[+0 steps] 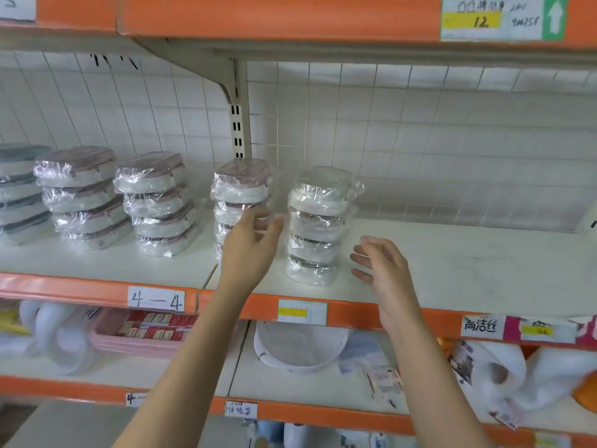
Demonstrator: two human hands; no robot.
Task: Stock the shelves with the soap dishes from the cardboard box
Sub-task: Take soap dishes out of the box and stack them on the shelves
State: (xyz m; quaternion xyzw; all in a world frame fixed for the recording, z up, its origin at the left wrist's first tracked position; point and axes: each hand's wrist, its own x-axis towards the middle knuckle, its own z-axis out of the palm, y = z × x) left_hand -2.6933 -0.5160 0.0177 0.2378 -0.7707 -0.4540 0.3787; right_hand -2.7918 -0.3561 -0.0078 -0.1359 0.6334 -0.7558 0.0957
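White tiled wall, orange-edged shelf (452,270). Five stacks of plastic-wrapped, rounded soap dishes (318,224) on it. Left hand (250,234) and right hand (381,263) flank the rightmost stack, fingers loose, holding nothing. Stack looks just set down, possibly being steadied. Next: fetch more; box unseen.

Two bare forearms are seen, with no sleeve reaching into view on either. The left hand (250,236) and the right hand (382,268) are ungloved. No ring, watch or bracelet is worn. The fingernails are kept short and unpainted.
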